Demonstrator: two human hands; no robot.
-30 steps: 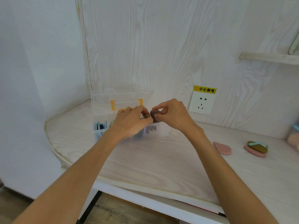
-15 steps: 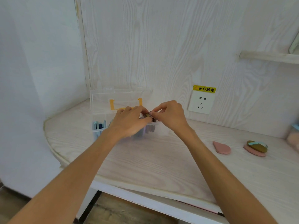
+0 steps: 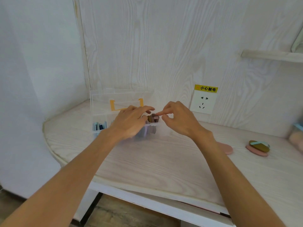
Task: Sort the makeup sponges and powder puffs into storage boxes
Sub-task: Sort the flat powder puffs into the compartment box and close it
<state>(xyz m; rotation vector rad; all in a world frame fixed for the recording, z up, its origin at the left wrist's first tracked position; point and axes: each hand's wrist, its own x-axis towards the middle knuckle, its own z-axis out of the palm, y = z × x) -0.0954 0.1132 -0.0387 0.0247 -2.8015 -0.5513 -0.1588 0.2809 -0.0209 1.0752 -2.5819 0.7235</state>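
A clear storage box [image 3: 98, 112] with its lid up stands at the back left of the table. Blue puffs [image 3: 99, 126] stand on edge in its left compartment. Brown, olive and pink puffs [image 3: 152, 118] stand upright in its right compartment. My left hand [image 3: 131, 122] lies over the box, fingers straight, touching the row of puffs. My right hand [image 3: 177, 118] hovers at the box's right end, its forefinger touching the top of the brown puff. A pink puff [image 3: 227, 148] lies on the table behind my right forearm. Farther right, an olive puff with a pale blue strap [image 3: 259, 145] sits on another pink one.
A wall socket [image 3: 203, 103] with a yellow warning label is behind the box. A shelf [image 3: 272, 55] juts out at upper right. A blurred container with pinkish contents [image 3: 296, 136] stands at the right edge. The table's curved front edge [image 3: 147, 190] runs close below my forearms.
The brown puff that my right hand pinched above the box now stands in the right compartment. My right hand has let go of it and only the forefinger touches it.
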